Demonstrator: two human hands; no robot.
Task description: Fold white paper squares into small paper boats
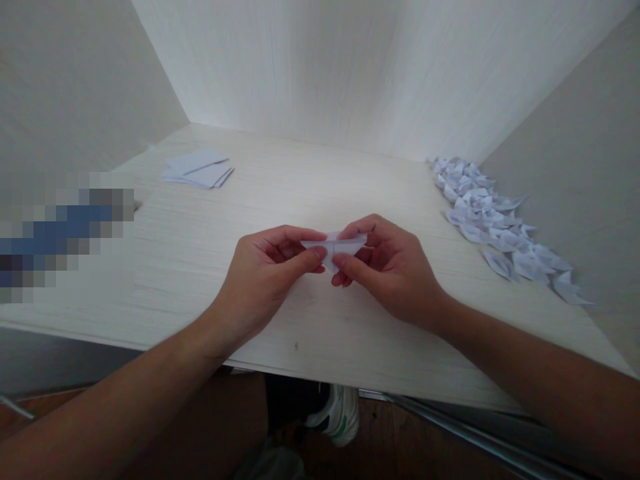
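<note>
My left hand (267, 273) and my right hand (393, 267) meet over the middle of a pale wooden table (210, 267). Between them is a small folded piece of white paper (336, 248). Both hands pinch it between thumb and fingers, the left on its left end, the right on its right end. The paper is held just above the table top. Most of its lower part is hidden behind my fingers.
A small stack of flat white paper sheets (199, 169) lies at the back left. Several folded white paper pieces (493, 217) form a heap along the right edge. White walls enclose the table. A shoe (337, 413) shows under the near edge.
</note>
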